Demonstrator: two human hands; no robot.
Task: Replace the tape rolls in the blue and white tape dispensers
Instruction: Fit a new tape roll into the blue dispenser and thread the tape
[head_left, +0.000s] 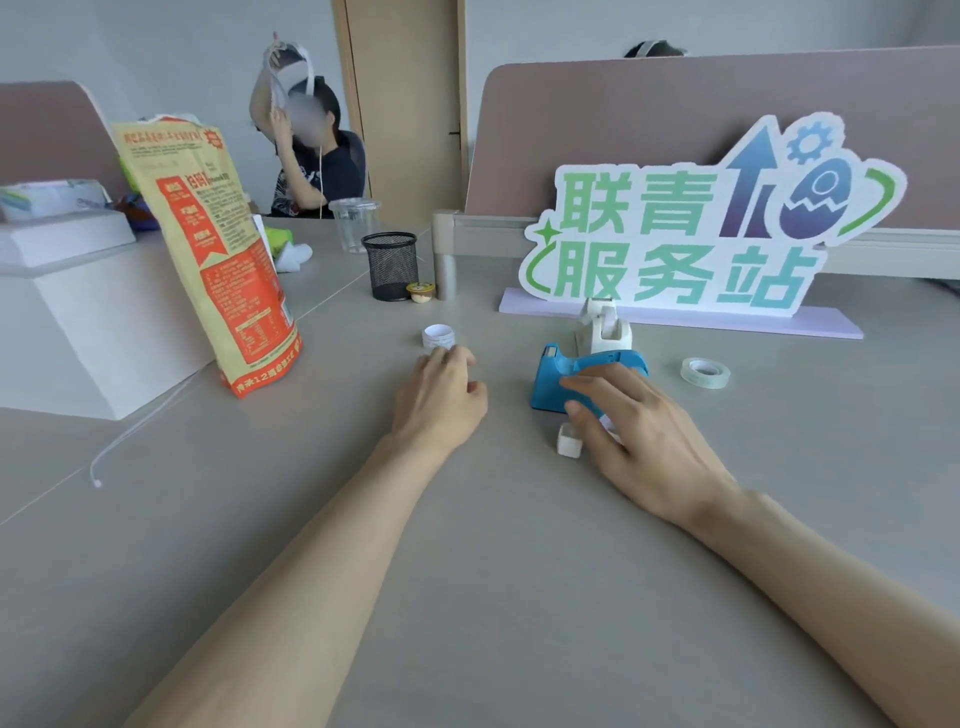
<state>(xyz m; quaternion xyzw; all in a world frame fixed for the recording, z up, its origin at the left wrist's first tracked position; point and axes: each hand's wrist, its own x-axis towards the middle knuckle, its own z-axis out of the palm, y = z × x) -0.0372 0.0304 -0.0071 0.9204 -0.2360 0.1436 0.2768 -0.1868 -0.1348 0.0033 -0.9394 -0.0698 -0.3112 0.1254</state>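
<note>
The blue tape dispenser (558, 376) lies on the grey table, and my right hand (641, 431) rests against its near side with fingers spread over it. Directly behind it stands the white tape dispenser (602, 327). A clear tape roll (705, 372) lies flat to the right of the blue one. A small white spool piece (569, 440) sits by my right fingertips. My left hand (441, 395) lies on the table with fingers curled, its tips just short of an empty white tape core (439, 336).
A large paper bag (218, 249) stands at the left beside a white box (78, 312). A black mesh pen cup (390, 266), a clear plastic cup (355, 223) and a sign board (691, 228) stand behind. A person sits across the table.
</note>
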